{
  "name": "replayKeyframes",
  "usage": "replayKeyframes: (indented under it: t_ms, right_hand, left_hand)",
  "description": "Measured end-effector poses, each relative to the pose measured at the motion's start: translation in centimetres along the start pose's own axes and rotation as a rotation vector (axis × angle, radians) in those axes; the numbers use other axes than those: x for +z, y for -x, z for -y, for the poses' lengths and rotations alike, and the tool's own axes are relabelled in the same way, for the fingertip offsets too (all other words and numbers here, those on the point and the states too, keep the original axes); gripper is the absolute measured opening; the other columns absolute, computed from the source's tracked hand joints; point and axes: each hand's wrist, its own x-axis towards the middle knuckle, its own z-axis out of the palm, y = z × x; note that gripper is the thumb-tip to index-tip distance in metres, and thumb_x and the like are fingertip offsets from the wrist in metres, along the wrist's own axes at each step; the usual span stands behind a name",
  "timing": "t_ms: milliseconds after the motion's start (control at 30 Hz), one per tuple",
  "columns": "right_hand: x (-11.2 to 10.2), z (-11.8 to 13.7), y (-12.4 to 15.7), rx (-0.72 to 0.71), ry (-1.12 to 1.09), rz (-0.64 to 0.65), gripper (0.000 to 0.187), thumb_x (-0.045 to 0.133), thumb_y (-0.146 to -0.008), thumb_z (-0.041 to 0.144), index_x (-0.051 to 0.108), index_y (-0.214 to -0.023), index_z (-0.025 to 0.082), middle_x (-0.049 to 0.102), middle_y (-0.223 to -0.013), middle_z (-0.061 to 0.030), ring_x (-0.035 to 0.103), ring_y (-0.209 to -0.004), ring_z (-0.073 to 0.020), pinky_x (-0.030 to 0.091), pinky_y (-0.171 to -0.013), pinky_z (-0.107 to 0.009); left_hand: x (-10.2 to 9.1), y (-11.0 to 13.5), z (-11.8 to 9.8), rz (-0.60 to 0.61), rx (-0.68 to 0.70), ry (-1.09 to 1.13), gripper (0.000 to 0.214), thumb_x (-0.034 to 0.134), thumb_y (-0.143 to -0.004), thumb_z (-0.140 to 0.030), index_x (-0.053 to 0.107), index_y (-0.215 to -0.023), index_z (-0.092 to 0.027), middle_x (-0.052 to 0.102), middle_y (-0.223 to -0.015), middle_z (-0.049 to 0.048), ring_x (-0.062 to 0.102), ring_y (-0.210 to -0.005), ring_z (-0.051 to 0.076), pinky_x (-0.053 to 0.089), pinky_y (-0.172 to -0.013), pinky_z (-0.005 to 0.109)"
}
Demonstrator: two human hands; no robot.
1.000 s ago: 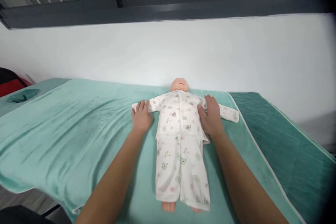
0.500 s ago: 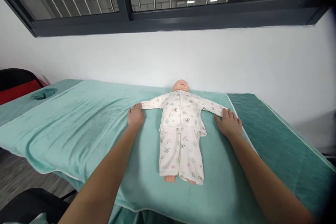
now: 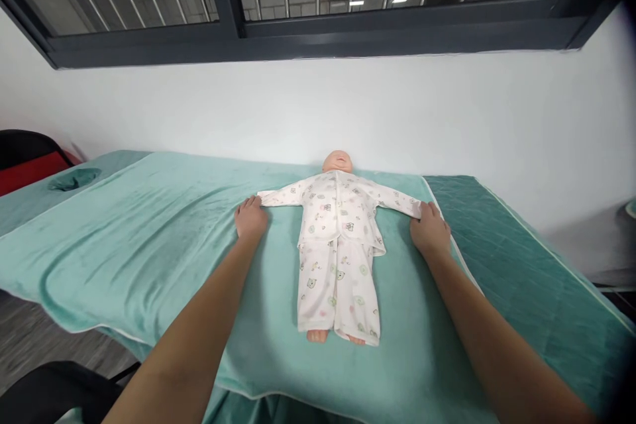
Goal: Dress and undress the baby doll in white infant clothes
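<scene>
Outward along the printed sleeves (image 3: 285,196), both our hands have slid in the last second, so our left hand (image 3: 251,217) and right hand (image 3: 430,230) are now at the cuffs (image 3: 265,199). Each grip is curled, though we cannot tell whether it pinches cloth. Between them the doll (image 3: 339,212) lies on its back on the pale green blanket (image 3: 163,238), long axis running away from us, feet (image 3: 317,336) nearest, arms spread crosswise; neither hand is clearly nearer its trunk. Nothing stands between us and it; the white wall (image 3: 338,106) closes the far side, just past the head (image 3: 338,161)
</scene>
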Motion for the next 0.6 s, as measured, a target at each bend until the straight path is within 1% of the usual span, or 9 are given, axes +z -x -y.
replayKeyframes:
  t_ms: [67,133,200,300,367,433,500,600]
  right_hand:
    - [-0.2,-0.5,-0.4,0.089,-0.174,-0.101,0.054,0.044,-0.080,0.020,0.054,-0.132,0.011,0.051,-0.139,-0.0185,0.053,-0.123,-0.0307,0.040,-0.105,-0.047]
    - [-0.3,-1.1,-0.8,0.190,-0.272,-0.185,0.051,0.045,-0.077,0.021,0.057,-0.126,0.009,0.060,-0.125,-0.0178,0.061,-0.108,-0.0282,0.046,-0.097,-0.043]
    - [-0.3,-1.4,-1.2,0.253,-0.289,-0.219,0.046,0.047,-0.078,0.026,0.059,-0.119,0.010,0.065,-0.115,-0.0164,0.064,-0.096,-0.0268,0.049,-0.092,-0.042]
    - [0.0,-1.5,-1.5,0.303,-0.312,-0.249,0.039,0.052,-0.079,0.038,0.063,-0.108,0.013,0.068,-0.102,-0.0132,0.064,-0.090,-0.0262,0.049,-0.090,-0.041]
    - [0.2,-1.5,-1.8,0.319,-0.322,-0.260,0.039,0.055,-0.078,0.042,0.064,-0.104,0.014,0.069,-0.097,-0.0121,0.063,-0.088,-0.0262,0.048,-0.089,-0.042]
    - [0.5,-1.6,-2.1,0.311,-0.336,-0.253,0.039,0.059,-0.074,0.042,0.065,-0.102,0.015,0.069,-0.093,-0.0104,0.062,-0.086,-0.0260,0.048,-0.089,-0.042]
    - [0.9,-1.7,-2.6,0.279,-0.364,-0.235,0.039,0.061,-0.070,0.036,0.066,-0.103,0.016,0.069,-0.093,-0.0084,0.062,-0.085,-0.0247,0.049,-0.088,-0.041]
    - [1.4,-2.0,-3.4,0.228,-0.429,-0.226,0.043,0.055,-0.070,0.027,0.066,-0.110,0.016,0.070,-0.099,-0.0080,0.064,-0.086,-0.0220,0.050,-0.087,-0.037]
  left_hand:
    - [0.0,0.0,0.0,0.002,0.002,-0.006,0.051,0.035,-0.090,-0.016,0.054,-0.138,-0.017,0.050,-0.149,0.0094,0.042,-0.139,0.027,0.033,-0.114,0.046]
    - [0.0,0.0,-0.1,-0.001,0.003,-0.013,0.050,0.034,-0.092,-0.019,0.054,-0.138,-0.017,0.050,-0.148,0.0100,0.042,-0.138,0.028,0.033,-0.114,0.046]
    - [0.1,-0.1,-0.2,-0.007,0.002,-0.019,0.049,0.033,-0.093,-0.020,0.055,-0.137,-0.017,0.051,-0.148,0.0104,0.043,-0.138,0.028,0.033,-0.114,0.046]
    - [0.1,-0.1,-0.3,-0.017,-0.002,-0.025,0.049,0.032,-0.094,-0.021,0.056,-0.136,-0.017,0.052,-0.146,0.0106,0.044,-0.136,0.028,0.034,-0.113,0.046]
    - [0.1,-0.1,-0.3,-0.019,0.001,-0.027,0.049,0.032,-0.094,-0.021,0.056,-0.136,-0.017,0.052,-0.146,0.0106,0.045,-0.136,0.028,0.034,-0.113,0.045]
    - [0.1,0.0,-0.4,-0.022,0.006,-0.029,0.049,0.032,-0.094,-0.021,0.056,-0.136,-0.017,0.052,-0.146,0.0105,0.045,-0.136,0.028,0.034,-0.113,0.045]
    - [0.0,0.0,-0.5,-0.024,0.008,-0.032,0.049,0.032,-0.094,-0.021,0.056,-0.135,-0.016,0.053,-0.145,0.0104,0.045,-0.135,0.028,0.034,-0.112,0.045]
    - [-0.1,-0.1,-0.5,-0.022,0.005,-0.039,0.049,0.032,-0.093,-0.020,0.057,-0.135,-0.017,0.053,-0.145,0.0104,0.046,-0.135,0.028,0.035,-0.112,0.045]
